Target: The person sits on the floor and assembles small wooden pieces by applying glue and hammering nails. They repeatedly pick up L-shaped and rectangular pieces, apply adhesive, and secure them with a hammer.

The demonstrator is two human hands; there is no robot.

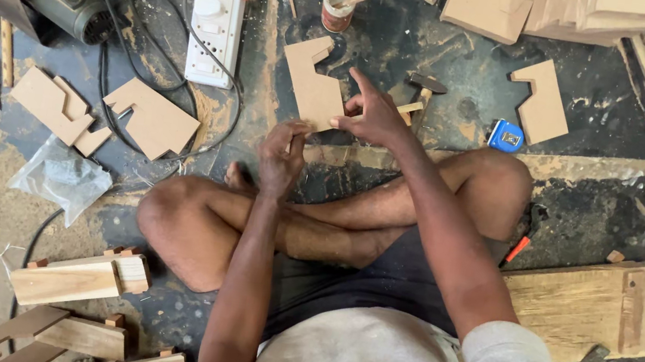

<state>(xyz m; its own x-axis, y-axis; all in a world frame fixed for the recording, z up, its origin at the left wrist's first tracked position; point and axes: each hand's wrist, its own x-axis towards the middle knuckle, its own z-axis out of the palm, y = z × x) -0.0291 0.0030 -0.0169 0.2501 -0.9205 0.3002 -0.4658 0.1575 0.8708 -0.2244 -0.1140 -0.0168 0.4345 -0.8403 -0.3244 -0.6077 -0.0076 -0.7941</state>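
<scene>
Fingers of the right hand (375,117) pinch the lower edge of a notched wooden cutout (314,84), which lies on the dark floor (417,31) just ahead of the person's crossed legs. Left hand (281,155) hovers just below the piece, its fingers curled together; whether they grip something small cannot be told. Similar cutouts (154,120) lie to the left and one (543,103) to the right, so shaping looks done. A hammer (422,93) rests just beyond the right hand, and joining seems not yet done.
</scene>
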